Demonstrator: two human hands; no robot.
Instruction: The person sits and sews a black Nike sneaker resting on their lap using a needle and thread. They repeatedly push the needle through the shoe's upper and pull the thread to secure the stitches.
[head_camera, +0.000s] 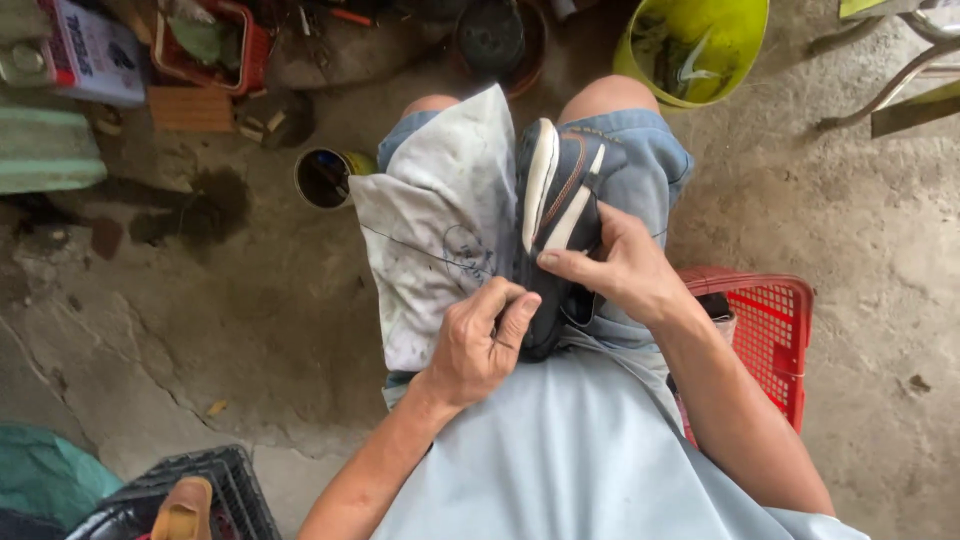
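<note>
A dark blue sneaker (555, 190) with a white sole and white and orange stripes lies on its side on my lap, between my knees. My right hand (615, 270) grips it from the right, thumb pressed on its upper. My left hand (480, 340) is closed against the shoe's near end, fingers curled; whether something small is pinched in them I cannot tell. A stained white cloth (435, 225) covers my left thigh, under the shoe's left side.
A red plastic basket (775, 330) stands at my right. A yellow-green bucket (735, 40) sits ahead, an open tin (322, 178) on the concrete floor to the left, and a black crate (225, 480) with a tan shoe (185, 510) near left.
</note>
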